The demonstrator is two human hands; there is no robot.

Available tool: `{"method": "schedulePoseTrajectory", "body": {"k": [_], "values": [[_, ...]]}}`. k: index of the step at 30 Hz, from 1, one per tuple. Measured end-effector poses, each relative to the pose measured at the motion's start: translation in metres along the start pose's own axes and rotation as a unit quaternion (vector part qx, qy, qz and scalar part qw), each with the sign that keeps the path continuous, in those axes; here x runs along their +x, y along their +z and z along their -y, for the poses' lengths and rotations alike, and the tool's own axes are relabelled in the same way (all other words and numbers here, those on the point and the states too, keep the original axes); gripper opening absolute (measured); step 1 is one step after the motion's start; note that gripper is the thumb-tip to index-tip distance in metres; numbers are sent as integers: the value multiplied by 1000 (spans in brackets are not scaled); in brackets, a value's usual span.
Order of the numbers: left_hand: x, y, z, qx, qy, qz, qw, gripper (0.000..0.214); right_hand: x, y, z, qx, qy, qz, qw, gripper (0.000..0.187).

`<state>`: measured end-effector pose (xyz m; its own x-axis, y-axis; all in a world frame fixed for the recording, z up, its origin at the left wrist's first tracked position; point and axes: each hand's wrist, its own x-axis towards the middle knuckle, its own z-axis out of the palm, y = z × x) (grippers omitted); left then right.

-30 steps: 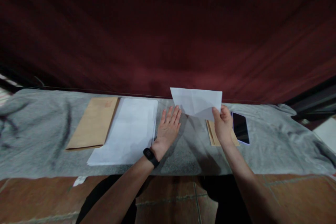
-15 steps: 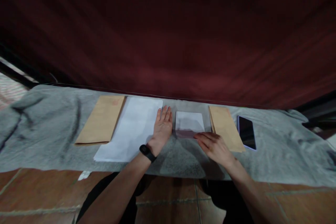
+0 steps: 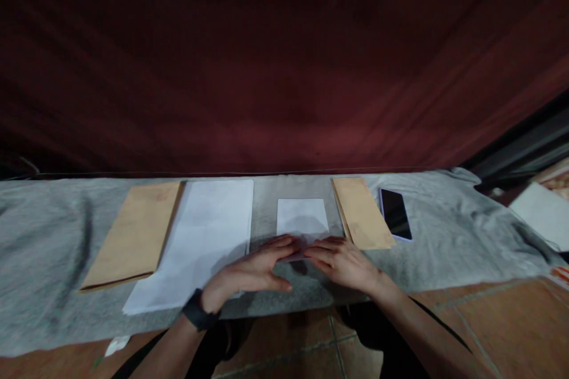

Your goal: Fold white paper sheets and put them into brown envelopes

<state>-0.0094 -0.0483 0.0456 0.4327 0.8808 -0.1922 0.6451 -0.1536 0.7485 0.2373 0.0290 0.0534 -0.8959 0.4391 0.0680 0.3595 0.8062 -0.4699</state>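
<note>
A small folded white paper [image 3: 302, 217] lies on the grey cloth [image 3: 444, 249] in front of me. My left hand [image 3: 253, 269], with a black band on its wrist, rests with fingers stretched flat on the paper's near edge. From the other side my right hand [image 3: 344, 260] meets it, fingers also flat on that near edge. Both hands press down on the paper, fingertips nearly touching. Neither hand grips anything.
Left of the folded paper lie a stack of white sheets [image 3: 204, 237] and a brown envelope [image 3: 133, 234]. To its right are another brown envelope [image 3: 361, 212] and a dark phone [image 3: 395, 214]. A dark red curtain [image 3: 284, 59] hangs behind. Tiled floor shows below.
My right hand laid the held paper down folded on the cloth. My left hand moved from beside the sheets to the paper's near edge, and both hands now press it.
</note>
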Motion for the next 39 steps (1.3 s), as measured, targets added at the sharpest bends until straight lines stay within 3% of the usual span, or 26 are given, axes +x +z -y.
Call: {"method": "schedulePoseTrajectory", "body": {"k": [5,13,17,23,29,35,39], "values": [[5,11,17,29,-9,-90,996,34,-4,-5,-5,28,22,45,998,30],[9,-2,15,-50,-77,-136,986,30,-15,-10,-44,141,90,20,986,37],[17,-5,15,-125,-103,-168,972,33,-12,-5,-56,194,199,-17,960,31],[31,-5,23,-197,-109,-216,950,32,0,5,-62,283,224,-77,929,29],[42,-6,25,-125,-152,-283,939,27,14,10,-65,194,271,-128,934,23],[50,-7,16,-28,-207,-302,930,23,25,8,-55,43,344,-93,933,18],[56,-5,13,51,-246,-306,918,24,32,8,-46,-37,388,-72,918,32]]}}
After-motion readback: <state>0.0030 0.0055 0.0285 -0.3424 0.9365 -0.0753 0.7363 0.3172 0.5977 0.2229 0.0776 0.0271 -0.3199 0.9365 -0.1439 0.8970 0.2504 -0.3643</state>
